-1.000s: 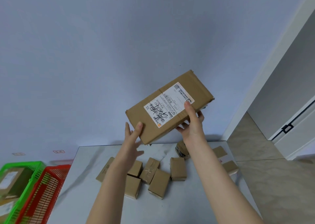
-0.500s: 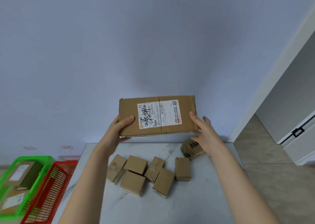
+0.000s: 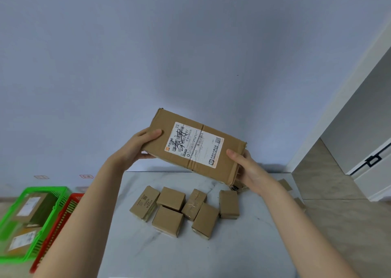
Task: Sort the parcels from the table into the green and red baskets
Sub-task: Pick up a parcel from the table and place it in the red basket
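Labelled cardboard parcel (image 3: 196, 148) is held at frame centre, above the table (image 3: 243, 250). Left hand (image 3: 135, 148) grips its upper-left end and right hand (image 3: 247, 167) its lower-right end, thumbs on the label face. It was level half a second ago and now tilts down to the right. Judgement: label under inspection, basket undecided. Green basket (image 3: 48, 188) and red basket (image 3: 61, 218) sit lower left. Small parcels (image 3: 169, 220) remain unsorted.
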